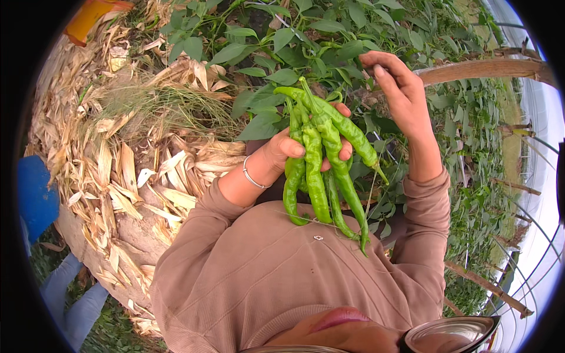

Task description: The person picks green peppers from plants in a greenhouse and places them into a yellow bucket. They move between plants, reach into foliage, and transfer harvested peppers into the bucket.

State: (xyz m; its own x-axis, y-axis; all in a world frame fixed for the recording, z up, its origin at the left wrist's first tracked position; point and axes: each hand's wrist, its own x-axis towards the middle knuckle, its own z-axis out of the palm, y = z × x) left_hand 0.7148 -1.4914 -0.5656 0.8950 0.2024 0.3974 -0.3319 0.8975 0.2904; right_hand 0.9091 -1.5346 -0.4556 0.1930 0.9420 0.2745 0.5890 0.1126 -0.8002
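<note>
My left hand [289,148], with a bangle [254,173] on its wrist, is closed around a bunch of long green peppers [312,152] in front of my chest. Their stems point up and their tips hang down. One pepper [353,132] lies slantwise across the top of the bunch, beyond my thumb. To the upper right, my right hand [393,81] is raised beside the leaves of the pepper plants [282,39]. Its fingers are half bent and the thumb stands a little off them; no object shows in it.
Dry corn husks [119,194] and a tuft of grass [176,110] cover ground at left. A wooden pole [481,70] runs right of my right hand. A blue object [37,198] and a person's legs [75,295] are at far left, an orange object [92,17] above. Plastic sheeting [540,185] curves at right.
</note>
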